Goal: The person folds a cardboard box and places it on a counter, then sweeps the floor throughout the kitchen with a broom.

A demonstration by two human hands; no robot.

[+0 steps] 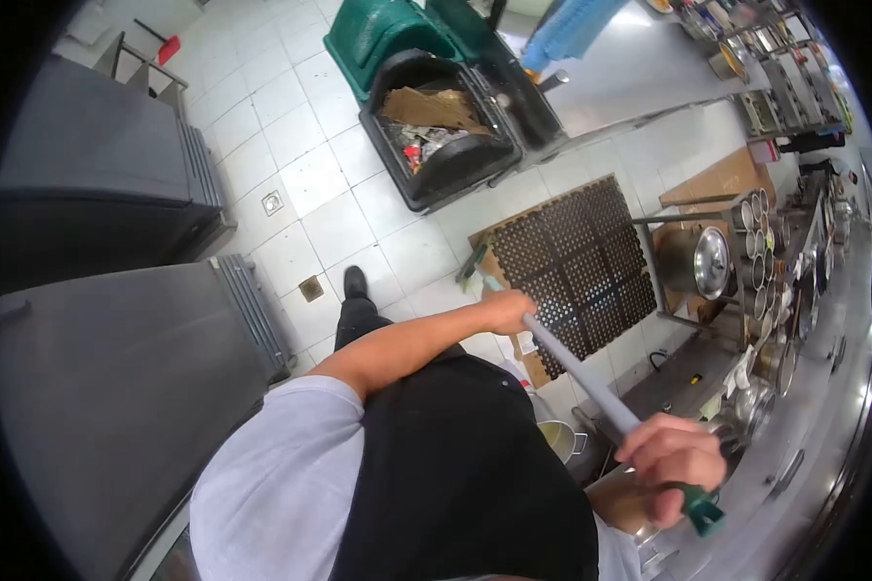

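Note:
Both my hands are wrapped round the grey handle (pixel 586 371) of what looks like a broom. My left hand (pixel 509 312) is closed on it lower down, with the arm stretched across my black apron. Nearer the camera, my right hand (pixel 673 463) grips the upper end, where a green cap (pixel 702 510) sticks out past the fingers. At the far end, green bristles (pixel 471 265) show on the floor beside the cardboard edge under the black rubber mat (pixel 581 261); my left hand hides part of that end.
A black bin (pixel 407 179) with a green lid, holding cardboard and rubbish, stands ahead. Grey cabinets (pixel 126 339) line the left. At right are a rack with a large lidded pot (pixel 693 261) and a steel counter (pixel 814 426). White floor tiles (pixel 339 228) have small drains.

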